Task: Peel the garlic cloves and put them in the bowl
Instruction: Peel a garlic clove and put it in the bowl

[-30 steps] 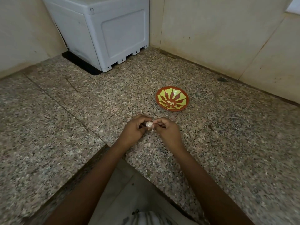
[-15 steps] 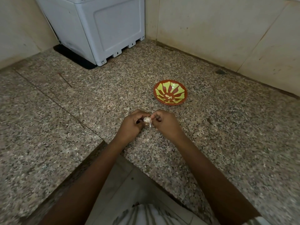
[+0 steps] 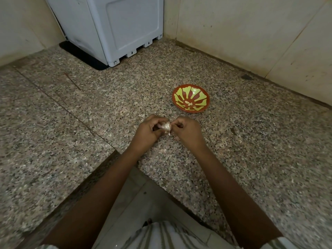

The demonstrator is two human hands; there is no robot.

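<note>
Left hand [image 3: 146, 133]: your fingers curl round the garlic clove [image 3: 166, 126], gripping its left side.
Right hand [image 3: 186, 133]: your fingertips pinch the clove's papery skin from the right.
Clove position: held between both hands, above the surface [image 3: 89, 114].
Bowl [image 3: 202, 94]: on the surface at 1 o'clock from your hands, near but apart.
Peeled cloves [image 3: 188, 103]: pale pieces at the bowl's centre.
</note>
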